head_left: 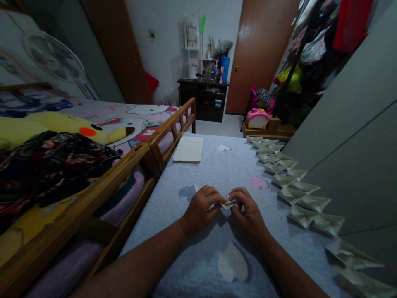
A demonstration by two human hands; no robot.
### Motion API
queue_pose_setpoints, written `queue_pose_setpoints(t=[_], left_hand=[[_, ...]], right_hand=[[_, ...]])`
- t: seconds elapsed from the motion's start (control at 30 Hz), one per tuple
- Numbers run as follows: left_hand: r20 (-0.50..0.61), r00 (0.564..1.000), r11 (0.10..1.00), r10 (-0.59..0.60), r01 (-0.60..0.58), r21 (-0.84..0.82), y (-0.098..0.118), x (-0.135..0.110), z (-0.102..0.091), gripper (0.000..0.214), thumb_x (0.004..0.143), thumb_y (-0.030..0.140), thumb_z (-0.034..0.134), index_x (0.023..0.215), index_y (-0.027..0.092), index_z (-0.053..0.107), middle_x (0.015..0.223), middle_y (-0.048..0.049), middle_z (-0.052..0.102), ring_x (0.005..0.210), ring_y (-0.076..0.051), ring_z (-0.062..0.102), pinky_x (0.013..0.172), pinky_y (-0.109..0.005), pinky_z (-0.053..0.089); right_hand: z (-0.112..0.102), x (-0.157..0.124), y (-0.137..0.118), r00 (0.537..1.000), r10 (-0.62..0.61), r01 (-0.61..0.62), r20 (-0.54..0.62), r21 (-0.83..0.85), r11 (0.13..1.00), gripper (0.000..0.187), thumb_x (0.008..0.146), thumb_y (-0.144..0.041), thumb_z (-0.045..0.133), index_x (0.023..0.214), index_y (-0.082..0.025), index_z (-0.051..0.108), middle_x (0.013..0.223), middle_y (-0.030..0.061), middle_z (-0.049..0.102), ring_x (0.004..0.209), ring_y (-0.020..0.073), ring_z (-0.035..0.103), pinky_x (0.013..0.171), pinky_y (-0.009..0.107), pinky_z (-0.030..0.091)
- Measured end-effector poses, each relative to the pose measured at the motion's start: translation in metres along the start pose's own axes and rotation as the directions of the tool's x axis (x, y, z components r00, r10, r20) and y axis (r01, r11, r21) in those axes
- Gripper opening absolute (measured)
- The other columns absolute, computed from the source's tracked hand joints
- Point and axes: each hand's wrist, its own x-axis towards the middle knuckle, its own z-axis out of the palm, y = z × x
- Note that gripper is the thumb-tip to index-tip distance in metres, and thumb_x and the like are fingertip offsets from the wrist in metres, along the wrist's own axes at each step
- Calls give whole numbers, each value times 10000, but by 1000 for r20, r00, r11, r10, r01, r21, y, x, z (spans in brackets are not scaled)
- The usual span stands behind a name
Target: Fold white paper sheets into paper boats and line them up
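A small folded piece of pale paper (pixel 228 205) is pinched between my two hands, just above the light blue bedspread (pixel 223 165). My left hand (pixel 203 208) grips its left end between thumb and forefinger. On the other side, my right hand (pixel 247 211) holds the right end the same way, fingers curled. Parts of the paper are hidden behind my fingertips. Along the right edge of the bedspread stand several folded paper boats (pixel 288 177) in a row. A stack of blank paper sheets (pixel 189 150) lies flat at the far left corner.
A wooden bed rail (pixel 172 128) runs along the left side. Beyond it, a yellow plush toy (pixel 71 126) and dark patterned cloth (pixel 58 165) lie on another bed. A pale cabinet (pixel 350 136) borders the right. A dark desk (pixel 201 101) stands at the back wall.
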Motion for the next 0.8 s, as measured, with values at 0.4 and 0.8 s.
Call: queue_pose_setpoints(t=[0.4, 0.8], left_hand=[[-18, 979, 974, 205, -202, 99, -5, -4, 3, 203, 895, 108, 533, 947, 204, 705, 818, -37, 603, 785, -168, 541, 703, -281, 440], [113, 971, 976, 208, -215, 48, -6, -7, 4, 287, 885, 88, 489, 1023, 219, 703, 839, -41, 586, 809, -173, 531, 745, -306, 439]], right_hand=[[-12, 0, 0, 989, 114, -131, 93, 216, 968, 214, 928, -325, 528, 1038, -253, 697, 1040, 50, 625, 1029, 227, 558, 905, 353, 411], [-15, 3, 5, 935, 194, -318, 298, 453, 833, 149, 871, -355, 623, 797, -230, 649, 1072, 44, 587, 1028, 227, 541, 911, 361, 391]])
